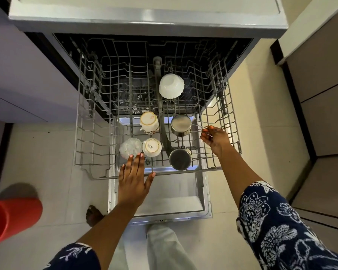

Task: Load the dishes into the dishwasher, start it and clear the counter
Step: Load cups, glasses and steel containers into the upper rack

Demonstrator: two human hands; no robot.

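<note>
Steel pot (180, 125) pinched by wire handle in R hand (215, 138), pulled-out dishwasher rack (94, 145); L hand (134, 178) spread flat at front rail, beside upturned cups (151, 147).

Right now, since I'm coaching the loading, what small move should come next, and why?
Probably let go: the right hand pinches the far steel pan by its handle, and the pan already rests in the rack, so it seems placed.
</note>
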